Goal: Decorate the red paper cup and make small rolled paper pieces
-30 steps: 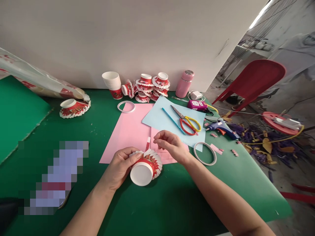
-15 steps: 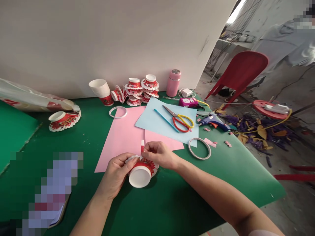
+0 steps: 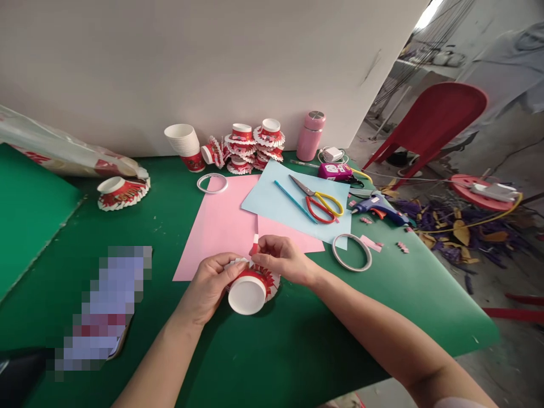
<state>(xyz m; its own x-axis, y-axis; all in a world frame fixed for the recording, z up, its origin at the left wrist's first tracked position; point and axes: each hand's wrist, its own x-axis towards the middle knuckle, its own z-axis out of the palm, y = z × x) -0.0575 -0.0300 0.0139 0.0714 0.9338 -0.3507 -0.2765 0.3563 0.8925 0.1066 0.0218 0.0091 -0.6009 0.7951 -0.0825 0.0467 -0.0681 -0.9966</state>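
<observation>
1. The cup (image 3: 247, 293) lies on its side at the near middle of the green table (image 3: 297, 351), white base toward the camera, its wall slit into red-and-white strips that fan out around it.
2. The left hand (image 3: 211, 286) cradles the cup from the left; fingers curl around the fanned strips and the thumb presses on top, closed on the cup.
3. The right hand (image 3: 284, 260) sits just behind the cup, thumb and forefinger pinched together on one strip (image 3: 254, 245) that stands up from the fan.
4. Judged by its look, the cup is thin paper: very light, easily crushed, and the slit strips are floppy and would tear at the root if pulled hard. The stiff base ring seems the safest place to grip; a strip is best taken near its tip with a gentle pinch.
5. Just beyond the hands lie pink paper (image 3: 221, 224) and blue paper (image 3: 276, 201), with scissors (image 3: 318, 201) and a pencil (image 3: 295, 202) on the blue sheet.
6. A tape ring (image 3: 352, 252) lies to the right, a glue gun (image 3: 379, 208) further off.
7. Finished cups (image 3: 255, 147) are stacked by the wall, beside a pink bottle (image 3: 311, 136).
</observation>
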